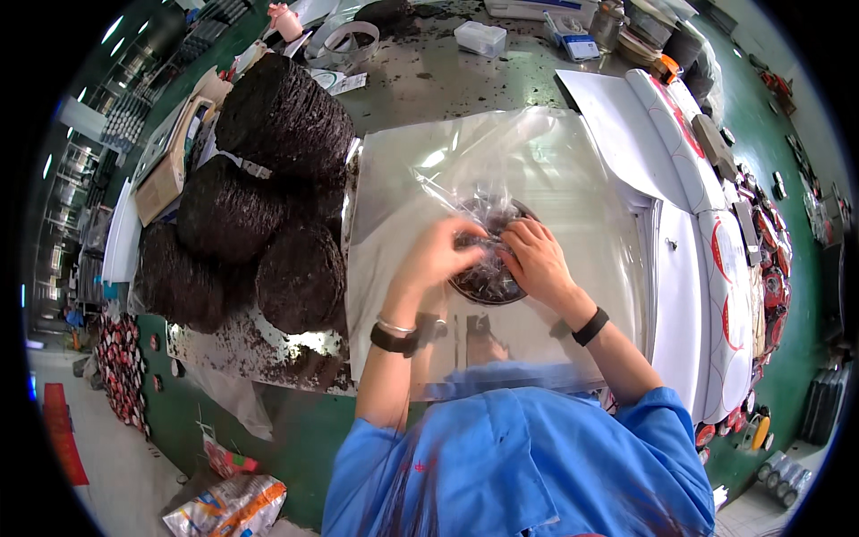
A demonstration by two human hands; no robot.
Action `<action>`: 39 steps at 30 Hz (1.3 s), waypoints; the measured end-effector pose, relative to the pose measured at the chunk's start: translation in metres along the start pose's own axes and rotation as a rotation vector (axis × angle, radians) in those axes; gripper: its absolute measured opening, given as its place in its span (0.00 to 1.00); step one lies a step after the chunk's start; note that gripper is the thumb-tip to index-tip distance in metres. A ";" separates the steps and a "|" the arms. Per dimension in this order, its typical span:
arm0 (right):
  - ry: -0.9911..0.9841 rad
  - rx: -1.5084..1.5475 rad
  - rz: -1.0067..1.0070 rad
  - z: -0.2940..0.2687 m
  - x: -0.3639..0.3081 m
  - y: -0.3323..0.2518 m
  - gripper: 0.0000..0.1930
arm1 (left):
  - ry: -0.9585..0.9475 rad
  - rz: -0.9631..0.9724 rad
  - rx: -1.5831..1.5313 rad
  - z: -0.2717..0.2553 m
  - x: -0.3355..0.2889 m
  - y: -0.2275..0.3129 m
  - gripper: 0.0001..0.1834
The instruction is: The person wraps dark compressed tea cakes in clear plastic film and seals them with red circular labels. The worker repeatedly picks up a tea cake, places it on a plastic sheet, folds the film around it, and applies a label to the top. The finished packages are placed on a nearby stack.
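Note:
In front of me sits a round, dark lump (490,279) in a shallow circular dish or mould, with clear plastic film (488,192) gathered over it. My left hand (437,258) comes in from the left, fingers curled and pinching the crumpled film above the lump. From the other side, my right hand (540,262) has its fingers bent down on the film at the lump's right edge. The fingertips are partly lost in the shiny folds. Beneath both hands lies a smooth, pale board or sheet (385,197) that reflects light.
Several large dark blocks (284,116) are stacked at the left. White boxes or rolls with red markings (729,295) line the right side. A small clear container (480,38), a tape-like ring (353,43) and a pink bottle (285,21) stand at the back. Dark crumbs litter the metal table (420,76).

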State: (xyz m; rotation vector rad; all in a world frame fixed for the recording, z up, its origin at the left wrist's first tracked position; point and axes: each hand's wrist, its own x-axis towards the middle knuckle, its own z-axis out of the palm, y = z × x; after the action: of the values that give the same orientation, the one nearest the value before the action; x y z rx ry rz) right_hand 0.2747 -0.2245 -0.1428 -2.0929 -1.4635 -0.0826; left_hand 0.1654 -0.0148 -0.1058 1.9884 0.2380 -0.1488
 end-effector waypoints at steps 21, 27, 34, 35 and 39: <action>-0.341 -0.175 0.172 0.017 0.036 -0.007 0.11 | 0.620 0.460 0.046 0.091 0.018 -0.027 0.15; 0.287 -0.036 0.240 -0.117 -0.070 0.059 0.34 | 0.560 0.348 0.225 0.080 0.005 -0.029 0.07; 0.447 -0.753 0.933 -0.218 -0.327 0.158 0.25 | 0.507 0.351 0.239 0.085 0.015 -0.035 0.13; 0.453 -0.692 0.933 -0.215 -0.340 0.163 0.24 | 0.506 0.330 0.228 0.084 0.014 -0.037 0.14; 0.475 -0.498 0.841 -0.222 -0.347 0.185 0.16 | 0.577 0.325 0.270 0.078 0.008 -0.057 0.16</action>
State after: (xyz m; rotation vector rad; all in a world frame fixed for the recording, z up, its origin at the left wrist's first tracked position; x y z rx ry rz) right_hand 0.3591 -0.6672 -0.1626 -2.6641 -0.2324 -0.6100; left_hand 0.1602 -0.0624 -0.1901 2.2717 0.2664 0.6394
